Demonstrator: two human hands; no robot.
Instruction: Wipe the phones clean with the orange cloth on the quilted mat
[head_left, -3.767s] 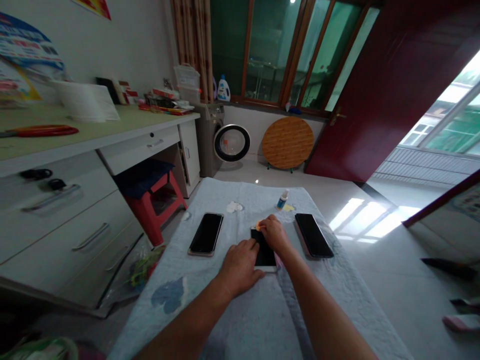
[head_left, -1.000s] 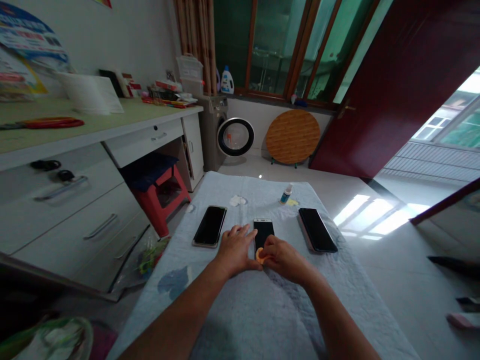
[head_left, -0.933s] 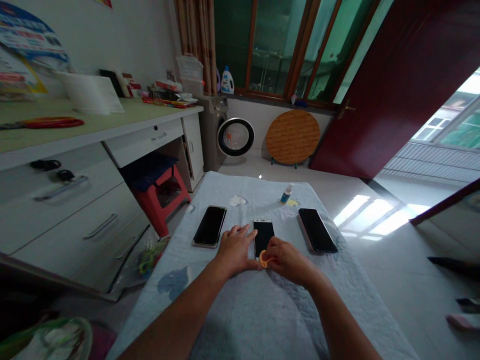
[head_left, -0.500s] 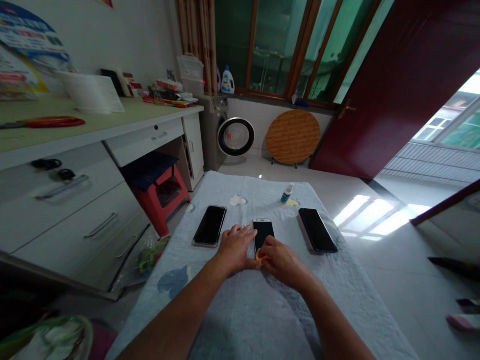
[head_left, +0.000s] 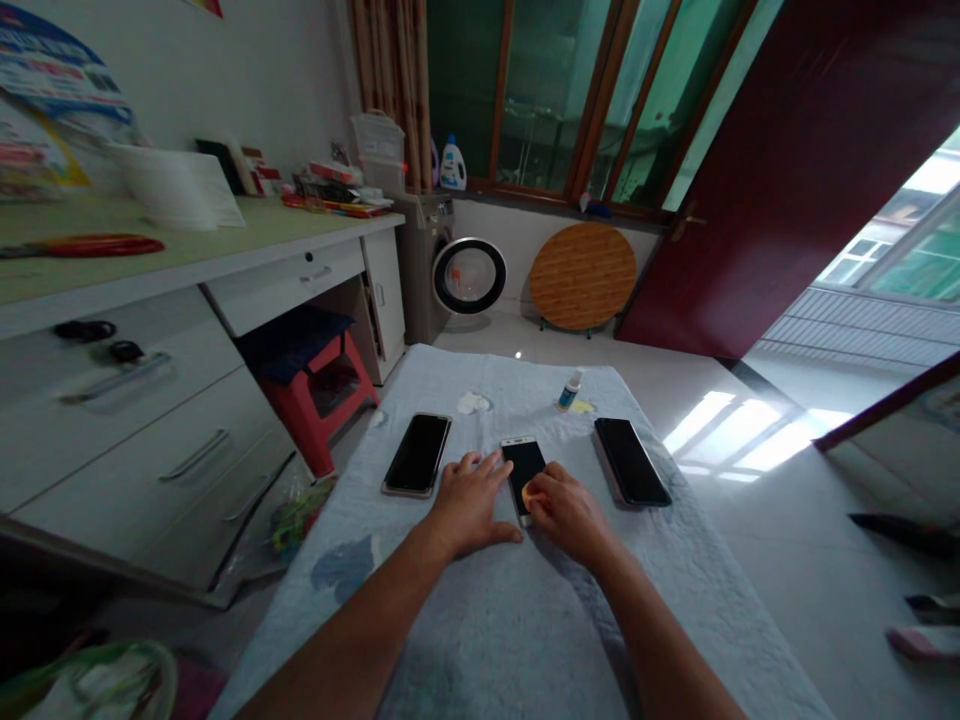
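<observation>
A white-framed smartphone [head_left: 523,462] lies face up on the cloth-covered table [head_left: 480,640] between my hands. My left hand [head_left: 471,503] rests with fingers spread at the phone's left edge, its fingertips touching it. My right hand [head_left: 564,508] is closed on a small orange-yellow pad [head_left: 529,494], pressed to the lower part of the phone's screen; most of the pad is hidden by the fingers. To the left lies a second smartphone [head_left: 418,455] with a pale rim. On the right is a dark smartphone [head_left: 631,462] in a pinkish case.
A small spray bottle [head_left: 570,391] stands toward the table's far edge. Left of the table are a red stool [head_left: 322,400] and a desk with drawers [head_left: 187,440]. Beyond are a washing machine with its door [head_left: 470,275] swung out and a round wooden tabletop [head_left: 583,276].
My right hand has moved slightly up and to the right over the screen with the pad. The phone has turned a little, and my left hand stays beside it.
</observation>
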